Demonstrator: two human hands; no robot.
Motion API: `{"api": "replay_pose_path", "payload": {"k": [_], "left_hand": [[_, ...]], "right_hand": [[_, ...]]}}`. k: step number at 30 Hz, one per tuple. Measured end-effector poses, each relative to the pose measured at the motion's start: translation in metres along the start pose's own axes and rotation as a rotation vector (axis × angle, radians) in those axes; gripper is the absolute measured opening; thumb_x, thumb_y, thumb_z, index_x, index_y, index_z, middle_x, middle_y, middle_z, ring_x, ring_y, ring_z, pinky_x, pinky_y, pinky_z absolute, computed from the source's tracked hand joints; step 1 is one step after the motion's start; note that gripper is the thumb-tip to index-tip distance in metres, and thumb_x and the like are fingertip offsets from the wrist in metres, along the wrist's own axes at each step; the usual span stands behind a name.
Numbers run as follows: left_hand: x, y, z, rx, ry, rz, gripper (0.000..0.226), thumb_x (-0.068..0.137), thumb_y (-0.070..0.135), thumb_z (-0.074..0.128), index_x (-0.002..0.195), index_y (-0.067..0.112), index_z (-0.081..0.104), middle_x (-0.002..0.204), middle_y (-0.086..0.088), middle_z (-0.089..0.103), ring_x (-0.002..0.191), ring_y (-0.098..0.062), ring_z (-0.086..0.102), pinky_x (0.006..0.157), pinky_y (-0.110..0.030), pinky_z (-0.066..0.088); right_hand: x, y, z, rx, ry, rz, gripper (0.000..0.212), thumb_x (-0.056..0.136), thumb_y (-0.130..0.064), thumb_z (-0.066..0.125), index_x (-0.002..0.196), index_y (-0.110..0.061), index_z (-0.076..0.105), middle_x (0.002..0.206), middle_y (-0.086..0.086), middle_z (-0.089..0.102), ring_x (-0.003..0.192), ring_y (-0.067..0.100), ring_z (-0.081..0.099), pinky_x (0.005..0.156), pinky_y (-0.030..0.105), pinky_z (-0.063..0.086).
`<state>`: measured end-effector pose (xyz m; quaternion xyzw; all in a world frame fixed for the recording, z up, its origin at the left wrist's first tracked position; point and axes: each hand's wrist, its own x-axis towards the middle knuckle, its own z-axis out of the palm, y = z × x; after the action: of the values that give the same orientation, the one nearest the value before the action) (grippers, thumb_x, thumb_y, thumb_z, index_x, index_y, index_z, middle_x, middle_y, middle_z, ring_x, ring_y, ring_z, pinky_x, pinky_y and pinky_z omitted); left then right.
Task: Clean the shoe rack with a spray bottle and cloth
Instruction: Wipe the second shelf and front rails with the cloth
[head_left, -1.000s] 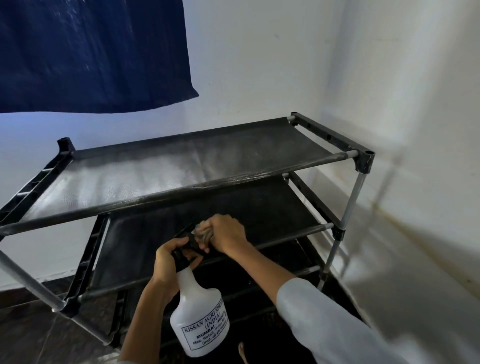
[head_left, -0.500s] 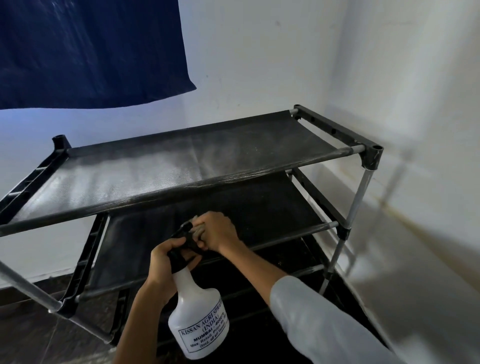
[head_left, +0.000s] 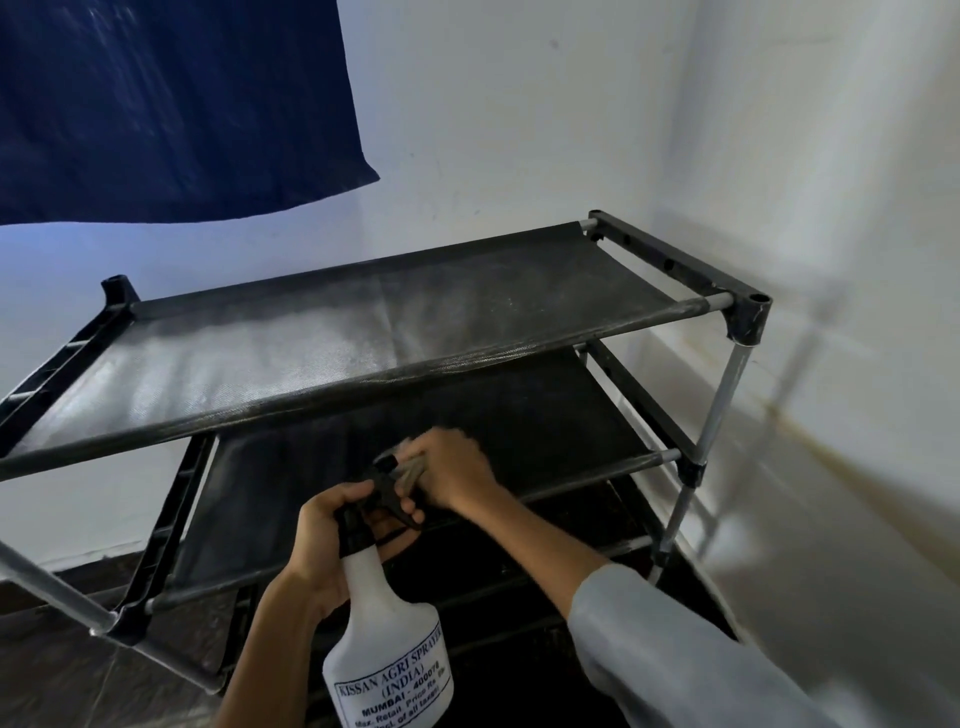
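A white-walled corner holds a dark blue cloth (head_left: 166, 104) hanging at upper left and the black shoe rack (head_left: 363, 332). Before the rack, the left hand (head_left: 332, 540) grips the white spray bottle (head_left: 387, 654) by its neck. The right hand (head_left: 452, 470) clutches a grey cloth (head_left: 410, 467) above the second shelf (head_left: 545, 415).

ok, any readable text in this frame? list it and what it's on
All on the white label of the spray bottle, held by the left hand:
"KISSAN AGRI SPRAYER"
"(INDIA)"
"MUMBAI - 400078"
"Max. Retail Price Rs." with the amount cut off
A last line, blurred and cropped: unreadable.
Nothing readable on the shoe rack.
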<state>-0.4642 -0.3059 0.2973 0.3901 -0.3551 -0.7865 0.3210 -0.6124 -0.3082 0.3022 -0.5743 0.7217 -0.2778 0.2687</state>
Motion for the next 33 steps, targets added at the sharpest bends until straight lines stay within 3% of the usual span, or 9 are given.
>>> {"api": "replay_pose_path", "payload": {"k": [2,5,10,13,18,20,26,28,33], "left_hand": [[0.003,0.000,0.000,0.004,0.014,0.001,0.031,0.074,0.022,0.047,0.085,-0.002,0.063,0.073,-0.017,0.064,0.070,-0.029,0.067,0.083,-0.042,0.049],[0.006,0.000,0.001,0.019,0.024,-0.013,0.030,0.073,0.022,0.048,0.086,-0.001,0.061,0.073,-0.016,0.064,0.072,-0.030,0.067,0.086,-0.042,0.048],[0.010,0.004,0.010,0.052,0.010,-0.047,0.024,0.076,0.019,0.048,0.081,0.000,0.061,0.073,-0.015,0.063,0.069,-0.029,0.066,0.082,-0.040,0.049],[0.019,0.005,0.026,0.049,0.006,-0.079,0.025,0.086,0.018,0.043,0.080,0.000,0.060,0.071,-0.014,0.063,0.067,-0.027,0.066,0.079,-0.040,0.050],[0.030,0.006,0.043,0.030,0.004,-0.067,0.029,0.089,0.019,0.041,0.081,0.000,0.062,0.070,-0.014,0.065,0.065,-0.025,0.067,0.083,-0.039,0.051],[0.033,0.008,0.046,0.009,-0.003,-0.070,0.030,0.088,0.021,0.041,0.081,0.001,0.062,0.072,-0.014,0.066,0.068,-0.026,0.068,0.085,-0.040,0.050],[0.043,0.011,0.053,-0.047,-0.033,-0.080,0.029,0.088,0.024,0.044,0.086,0.001,0.061,0.076,-0.013,0.065,0.075,-0.028,0.067,0.090,-0.040,0.049],[0.046,0.008,0.057,-0.080,-0.028,-0.067,0.030,0.089,0.024,0.043,0.086,0.001,0.062,0.076,-0.013,0.066,0.074,-0.028,0.068,0.092,-0.041,0.049],[0.050,0.002,0.062,-0.109,-0.040,-0.045,0.032,0.091,0.026,0.041,0.085,0.002,0.061,0.074,-0.011,0.066,0.072,-0.026,0.069,0.089,-0.039,0.049]], "right_hand": [[-0.003,0.001,0.001,-0.007,-0.060,-0.072,0.021,0.093,-0.023,0.055,0.104,-0.025,0.072,0.095,0.001,0.073,0.092,0.020,0.068,0.082,0.026,0.053],[0.020,0.046,-0.031,-0.213,0.216,0.055,0.023,0.087,-0.026,0.060,0.107,-0.033,0.070,0.108,-0.002,0.070,0.101,0.020,0.066,0.083,0.024,0.050],[0.043,0.100,-0.088,-0.260,0.553,0.324,0.023,0.096,-0.022,0.048,0.101,-0.017,0.070,0.098,0.005,0.070,0.090,0.022,0.066,0.074,0.027,0.049],[0.038,0.079,-0.070,-0.271,0.431,0.272,0.019,0.090,-0.026,0.059,0.101,-0.018,0.071,0.098,0.005,0.071,0.093,0.024,0.068,0.077,0.026,0.051],[0.000,0.052,-0.040,-0.203,-0.045,-0.065,0.024,0.087,-0.028,0.061,0.110,-0.028,0.070,0.111,0.003,0.070,0.102,0.022,0.065,0.092,0.032,0.051],[0.000,0.066,-0.056,-0.245,0.006,-0.027,0.025,0.087,-0.026,0.062,0.111,-0.030,0.068,0.112,0.003,0.069,0.103,0.023,0.065,0.092,0.033,0.051],[0.005,0.115,-0.112,-0.421,0.484,0.336,0.023,0.095,-0.023,0.051,0.113,-0.018,0.065,0.105,0.007,0.067,0.097,0.024,0.064,0.079,0.032,0.050],[0.005,0.106,-0.099,-0.391,0.447,0.271,0.022,0.094,-0.023,0.052,0.110,-0.017,0.066,0.102,0.006,0.069,0.094,0.022,0.066,0.075,0.029,0.050],[-0.015,0.080,-0.072,-0.343,-0.003,-0.162,0.023,0.085,-0.024,0.064,0.107,-0.031,0.070,0.103,0.000,0.071,0.094,0.022,0.067,0.078,0.030,0.053]]}}
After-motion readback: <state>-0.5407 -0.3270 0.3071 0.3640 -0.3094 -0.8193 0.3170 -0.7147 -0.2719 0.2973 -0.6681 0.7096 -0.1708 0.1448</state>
